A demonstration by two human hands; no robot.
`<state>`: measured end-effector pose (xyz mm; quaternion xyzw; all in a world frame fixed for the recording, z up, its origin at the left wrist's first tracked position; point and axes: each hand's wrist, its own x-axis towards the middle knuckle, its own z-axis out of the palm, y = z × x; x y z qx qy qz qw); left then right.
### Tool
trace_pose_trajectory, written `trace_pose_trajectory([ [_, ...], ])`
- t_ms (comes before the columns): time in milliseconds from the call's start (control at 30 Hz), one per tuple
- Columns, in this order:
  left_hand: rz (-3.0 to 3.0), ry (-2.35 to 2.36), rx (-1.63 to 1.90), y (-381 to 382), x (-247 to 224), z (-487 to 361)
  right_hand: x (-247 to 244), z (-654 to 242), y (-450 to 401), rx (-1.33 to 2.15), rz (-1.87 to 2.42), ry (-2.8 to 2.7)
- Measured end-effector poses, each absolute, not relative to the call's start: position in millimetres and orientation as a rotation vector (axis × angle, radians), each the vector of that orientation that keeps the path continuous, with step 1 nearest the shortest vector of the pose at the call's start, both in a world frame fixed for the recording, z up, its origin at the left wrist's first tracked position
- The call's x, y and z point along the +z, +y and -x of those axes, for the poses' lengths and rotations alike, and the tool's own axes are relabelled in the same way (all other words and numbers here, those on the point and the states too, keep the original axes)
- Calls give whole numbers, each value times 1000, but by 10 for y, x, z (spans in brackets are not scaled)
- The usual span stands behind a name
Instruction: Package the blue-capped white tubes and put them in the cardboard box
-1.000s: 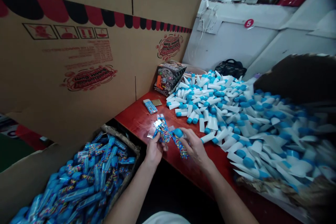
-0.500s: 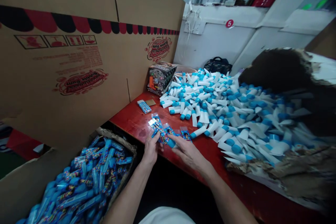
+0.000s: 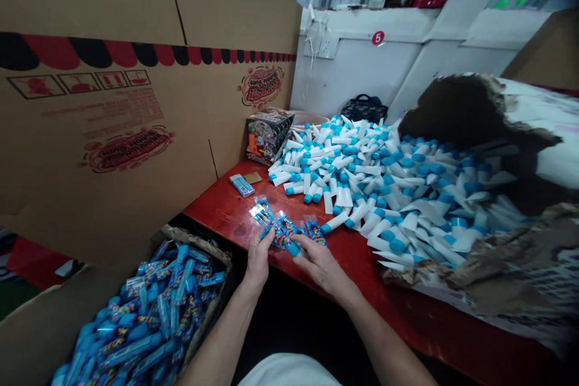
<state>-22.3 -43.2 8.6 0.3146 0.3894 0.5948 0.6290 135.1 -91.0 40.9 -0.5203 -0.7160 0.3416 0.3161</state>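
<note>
**Left hand** [image 3: 259, 259]: clenched on a bunch of printed clear packets [image 3: 271, 223], exact count hidden. **Right hand** [image 3: 320, 265]: grasping one blue-capped tube [image 3: 294, 248] beside them. **Red desk** [image 3: 217, 211]: one further packet [image 3: 315, 230] just beside the hands. **Loose white tubes** [image 3: 362, 187], blue-capped: one large heap, too many to count, unwrapped, spreading from a torn sack [image 3: 474, 271]. **Wrapped tubes** [image 3: 145, 325]: uncounted, filling one cardboard box [image 3: 196, 240] beside the desk, below the hands.
</note>
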Motion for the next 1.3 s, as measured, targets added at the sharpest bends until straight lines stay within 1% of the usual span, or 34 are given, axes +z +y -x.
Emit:
trace_pose_trajectory([
  [133,-604,818,1361,-422,83,156,349,-1365,-911,1018,1288,-1776],
  [267,-454,768,1359,-415,61,94,365,-1366,-950,1058,1244,-1806],
  [500,-468,803,1320,-426,47,35,339,-1409,-968,986,1302,-1921],
  [667,-479,807,1322,-440,29,9,214,-1419,-932,969,1314,-1827],
  [800,-456,825,1345,-432,-18,-4,175,-1398,-933,978,1332,-1791],
  [1000,-441,830,1436,-386,-7,9,242,-1383,-998,923,1440,-1848],
  [1167,-336,793,1400,-349,11,28,233,-1404,-1045,1015,1410,-1763],
  [1300,-221,803,1351,-340,-16,14,228,-1414,-1073,1125,1299,-1655],
])
